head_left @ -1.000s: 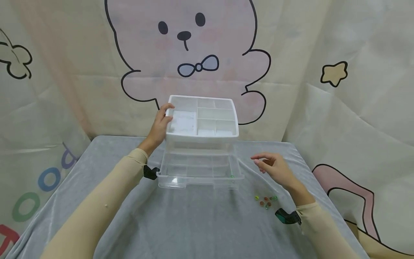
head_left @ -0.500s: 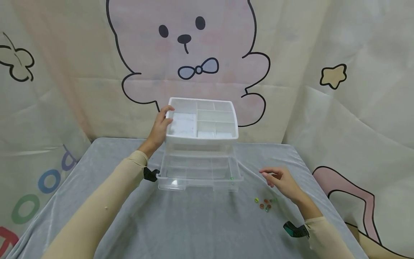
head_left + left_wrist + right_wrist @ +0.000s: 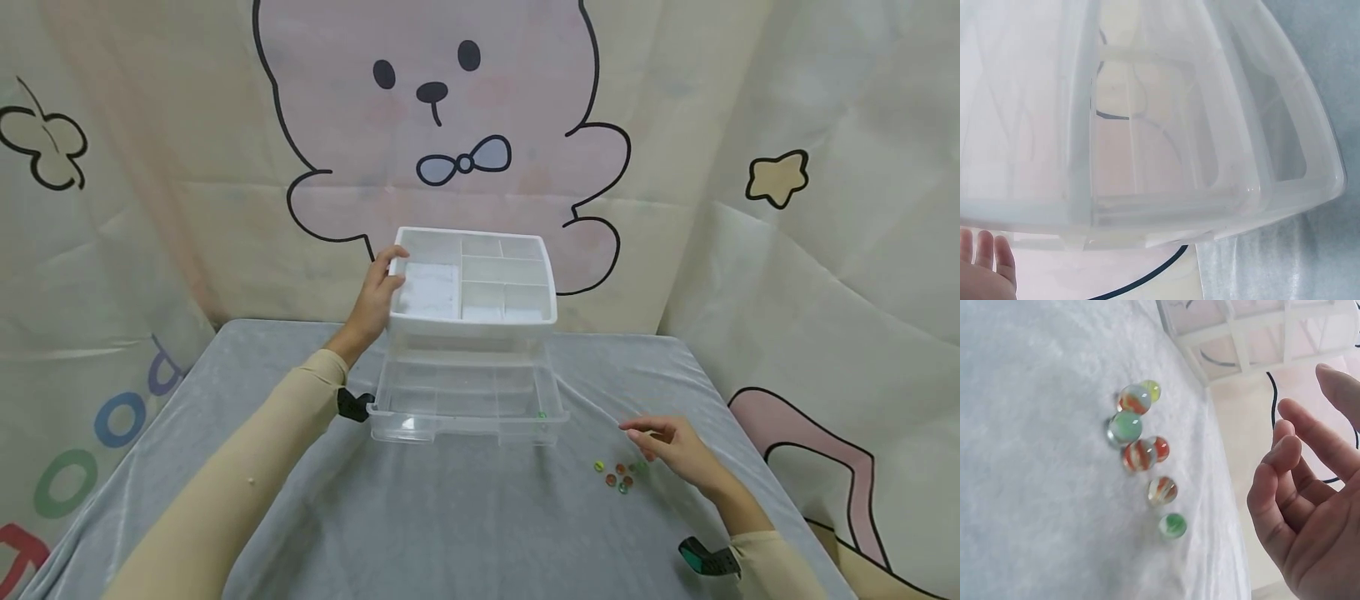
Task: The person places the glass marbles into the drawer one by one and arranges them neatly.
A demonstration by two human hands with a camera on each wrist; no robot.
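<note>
My left hand (image 3: pixel 372 300) grips the left edge of a white divided tray (image 3: pixel 431 287), the top part of a clear plastic organizer box. A clear divided compartment (image 3: pixel 468 423) sits below it, with a small green marble (image 3: pixel 542 415) near its right front corner. In the left wrist view, fingertips (image 3: pixel 985 250) touch the box's frosted wall (image 3: pixel 1022 156). My right hand (image 3: pixel 678 450) hovers beside several loose marbles, fingers loosely bent and holding nothing. The right wrist view shows a green marble (image 3: pixel 1173 525) and an orange-striped marble (image 3: pixel 1140 455) among them.
A grey cloth (image 3: pixel 450 525) covers the table under the box and marbles. Behind stands a fabric backdrop (image 3: pixel 675 250) printed with a bear, close to the table's back edge. Black wrist cameras (image 3: pixel 705 558) are worn on both arms.
My right hand has moved right and toward me, away from the box and closer to the loose marbles. The left hand keeps its hold on the tray's edge.
</note>
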